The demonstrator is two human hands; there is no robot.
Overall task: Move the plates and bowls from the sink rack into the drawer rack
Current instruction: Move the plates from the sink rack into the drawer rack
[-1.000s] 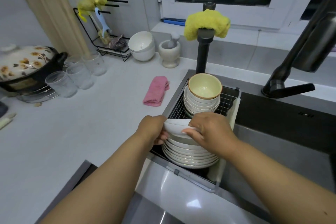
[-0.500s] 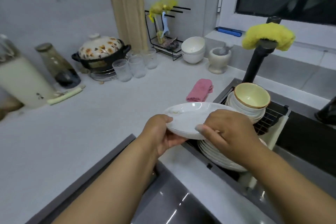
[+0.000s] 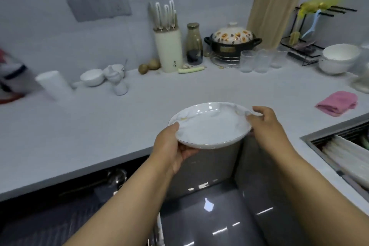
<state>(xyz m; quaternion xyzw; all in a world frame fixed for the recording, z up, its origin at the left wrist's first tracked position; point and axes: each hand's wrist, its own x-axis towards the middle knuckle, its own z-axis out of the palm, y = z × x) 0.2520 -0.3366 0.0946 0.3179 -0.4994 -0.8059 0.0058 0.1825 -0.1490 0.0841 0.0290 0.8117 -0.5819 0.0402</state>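
Dim, cool light; motion-blurred, edges warped.

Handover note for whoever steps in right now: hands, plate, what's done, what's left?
Left hand grips the plate at its near-left rim, fingers underneath. Right hand pinches the far-right rim.
The plate is level, in the air above the counter edge, clear of the sink rack at far right.
Done: one plate lifted out.
Left: set it in the drawer rack, which isn't clearly visible; then the remaining dishes.
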